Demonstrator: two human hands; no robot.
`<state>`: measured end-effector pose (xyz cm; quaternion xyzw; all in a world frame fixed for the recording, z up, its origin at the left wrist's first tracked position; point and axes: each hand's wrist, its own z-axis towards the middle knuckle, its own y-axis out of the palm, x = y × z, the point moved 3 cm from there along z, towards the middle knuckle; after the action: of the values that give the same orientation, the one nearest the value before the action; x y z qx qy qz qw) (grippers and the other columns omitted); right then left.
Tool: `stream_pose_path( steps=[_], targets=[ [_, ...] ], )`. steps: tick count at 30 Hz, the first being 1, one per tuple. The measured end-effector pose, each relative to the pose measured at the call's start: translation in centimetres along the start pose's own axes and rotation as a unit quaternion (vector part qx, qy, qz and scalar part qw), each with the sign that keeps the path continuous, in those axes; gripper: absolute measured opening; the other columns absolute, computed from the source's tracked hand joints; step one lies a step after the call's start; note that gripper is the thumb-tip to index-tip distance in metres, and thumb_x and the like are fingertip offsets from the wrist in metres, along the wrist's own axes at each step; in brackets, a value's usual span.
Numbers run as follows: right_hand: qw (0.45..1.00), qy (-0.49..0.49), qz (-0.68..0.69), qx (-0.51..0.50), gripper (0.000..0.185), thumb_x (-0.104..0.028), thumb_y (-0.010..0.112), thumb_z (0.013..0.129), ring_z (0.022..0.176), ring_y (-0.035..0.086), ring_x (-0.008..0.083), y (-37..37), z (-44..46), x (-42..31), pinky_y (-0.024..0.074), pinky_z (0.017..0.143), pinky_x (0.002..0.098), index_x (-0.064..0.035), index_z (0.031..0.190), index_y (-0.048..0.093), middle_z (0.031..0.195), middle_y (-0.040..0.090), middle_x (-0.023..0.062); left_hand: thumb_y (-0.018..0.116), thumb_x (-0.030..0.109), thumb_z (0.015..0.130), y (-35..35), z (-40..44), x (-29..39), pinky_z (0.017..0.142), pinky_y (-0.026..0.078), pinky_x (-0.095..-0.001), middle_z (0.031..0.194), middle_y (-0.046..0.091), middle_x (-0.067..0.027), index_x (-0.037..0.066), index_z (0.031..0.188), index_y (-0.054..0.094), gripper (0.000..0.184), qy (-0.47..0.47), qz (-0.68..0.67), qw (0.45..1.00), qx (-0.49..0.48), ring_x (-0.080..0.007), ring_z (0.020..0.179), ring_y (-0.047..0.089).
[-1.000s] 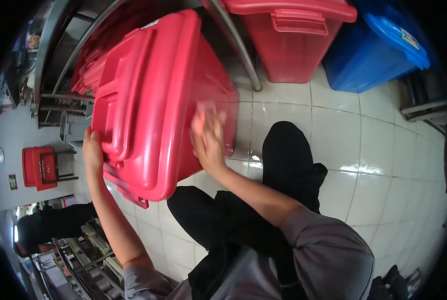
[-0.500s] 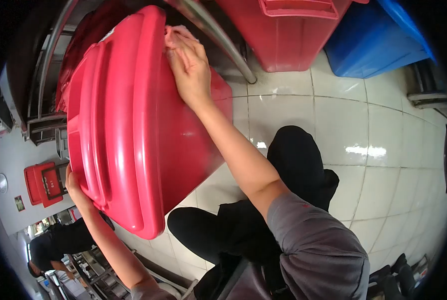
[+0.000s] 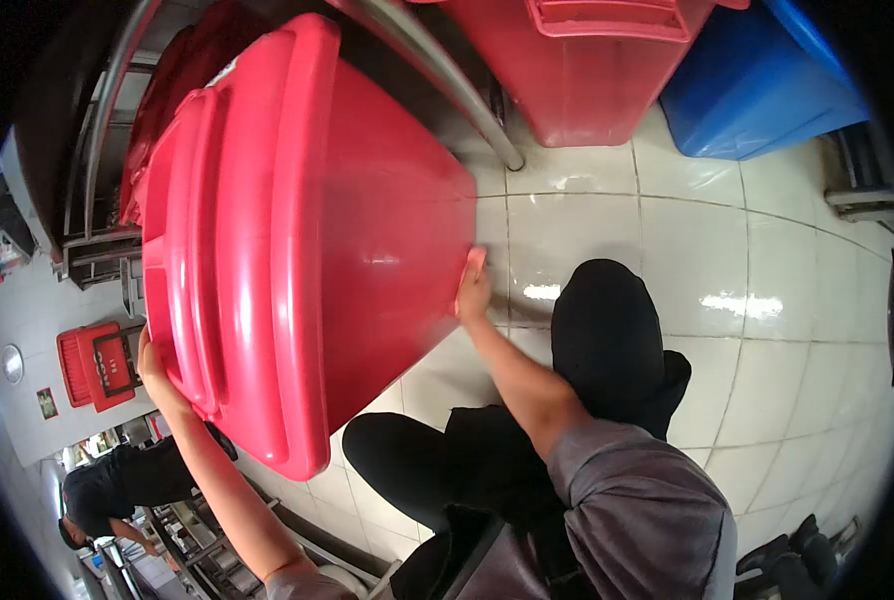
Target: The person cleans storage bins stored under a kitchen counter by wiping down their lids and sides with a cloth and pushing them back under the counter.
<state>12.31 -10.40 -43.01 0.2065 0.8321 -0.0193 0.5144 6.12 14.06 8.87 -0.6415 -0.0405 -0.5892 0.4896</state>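
A large red lidded bin fills the left and middle of the head view, its ribbed lid facing left. My left hand grips the lid's lower left edge, with some fingers hidden behind it. At the bin's base, my right hand presses against the lower side, fingers mostly out of sight behind the bin. A small pinkish patch by its fingertips looks like part of a pink cloth; the rest is hidden. My bent knees in black trousers are close to the bin.
Another red bin and a blue bin stand on the tiled floor at upper right. A metal leg rises behind the bin. A red basket is at left. A person in black stands at lower left near metal racks.
My right hand has moved from near the lid's upper rim down to the bin's base, and the cloth is now mostly hidden. My left hand keeps its grip on the lid edge.
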Motion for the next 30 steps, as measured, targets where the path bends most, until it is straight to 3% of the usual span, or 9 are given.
stream_pose_path(
  steps=[6,9,10,11,13,16,21,24,30],
  targets=[
    [0.963,-0.256,0.010,-0.086,0.043,-0.021,0.039,0.106,0.139,0.042,0.0337,2.1,-8.8,-22.8,0.0313,0.115,0.0406,0.0018,0.142,0.047,0.149,0.045,0.0183,0.043,0.026,0.091,0.4,0.5,-0.3,0.088,0.047,-0.0310,0.107,0.065,-0.0096,-0.006,0.121,0.060,0.047,0.035,0.003,0.999,-0.007,-0.0178,0.098,0.060],
    [0.965,-0.202,0.088,-0.142,0.040,-0.031,0.043,0.107,0.113,0.060,0.0244,7.9,0.1,-31.8,0.0442,0.095,0.0360,0.0015,0.123,0.060,0.120,0.063,0.0168,0.042,0.021,0.091,0.9,0.3,-0.1,0.089,0.047,-0.0307,0.108,0.066,-0.0097,-0.006,0.122,0.060,0.045,0.019,-0.018,1.000,-0.013,-0.0178,0.097,0.061],
    [0.952,-0.255,0.062,-0.156,0.041,-0.029,0.043,0.105,0.121,0.056,0.0379,9.1,1.7,-36.6,0.0432,0.100,0.0422,0.0008,0.129,0.058,0.132,0.056,0.0264,0.042,0.020,0.091,0.8,0.6,-0.2,0.090,0.046,-0.0308,0.110,0.066,-0.0104,-0.006,0.123,0.060,0.045,0.023,-0.008,1.000,0.003,-0.0185,0.099,0.061],
    [0.912,-0.395,0.059,-0.097,0.039,-0.030,0.045,0.104,0.102,0.060,0.0435,11.3,4.2,-38.1,0.0455,0.087,0.0480,0.0018,0.113,0.065,0.112,0.062,0.0291,0.042,0.020,0.091,0.6,0.8,-0.7,0.091,0.046,-0.0309,0.111,0.066,-0.0112,-0.007,0.123,0.060,0.045,0.026,0.002,0.999,0.019,-0.0192,0.100,0.060],
    [0.915,-0.364,0.025,-0.175,0.033,-0.024,0.047,0.103,0.108,0.058,0.0439,9.7,0.5,-42.0,0.0452,0.092,0.0481,-0.0019,0.121,0.064,0.119,0.061,0.0275,0.042,0.020,0.092,0.8,0.6,-0.4,0.094,0.045,-0.0311,0.116,0.064,-0.0132,-0.007,0.126,0.058,0.046,0.032,0.004,0.999,-0.004,-0.0206,0.104,0.059],
    [0.844,-0.527,-0.054,-0.080,0.043,-0.011,0.053,0.093,0.142,0.033,0.0433,5.0,-9.6,-37.2,0.0129,0.118,0.0602,-0.0034,0.135,0.058,0.146,0.044,0.0221,0.041,0.022,0.093,0.6,0.9,-0.7,0.097,0.043,-0.0318,0.122,0.063,-0.0123,-0.003,0.132,0.053,0.049,0.002,0.000,0.999,-0.051,-0.0205,0.109,0.058],
    [0.869,-0.428,0.071,-0.239,0.038,-0.012,0.063,0.090,0.134,0.044,0.0404,1.1,-18.2,-28.9,0.0341,0.110,0.0538,-0.0014,0.127,0.063,0.138,0.048,0.0227,0.039,0.038,0.101,-0.5,1.6,0.5,0.110,0.036,-0.0345,0.138,0.054,-0.0090,0.004,0.143,0.046,0.054,-0.114,-0.072,0.978,-0.159,-0.0199,0.127,0.050],
    [0.907,-0.368,0.128,-0.160,0.027,-0.016,0.057,0.098,0.123,0.052,0.0391,4.0,-12.5,-33.3,0.0457,0.100,0.0465,-0.0045,0.122,0.064,0.134,0.049,0.0226,0.037,0.049,0.104,1.0,3.1,0.4,0.118,0.026,-0.0362,0.154,0.040,-0.0084,0.006,0.152,0.036,0.064,0.048,-0.046,0.979,-0.191,-0.0208,0.139,0.040],
    [0.890,-0.423,-0.080,-0.151,0.035,-0.011,0.058,0.095,0.122,0.050,0.0389,3.3,-12.0,-35.0,0.0456,0.097,0.0435,0.0003,0.127,0.058,0.136,0.044,0.0259,0.046,0.038,0.102,-2.6,8.1,-8.7,0.096,0.053,-0.0385,0.128,0.063,-0.0109,0.005,0.138,0.052,0.049,-0.211,-0.045,0.948,-0.232,-0.0230,0.112,0.064]
  ],
)
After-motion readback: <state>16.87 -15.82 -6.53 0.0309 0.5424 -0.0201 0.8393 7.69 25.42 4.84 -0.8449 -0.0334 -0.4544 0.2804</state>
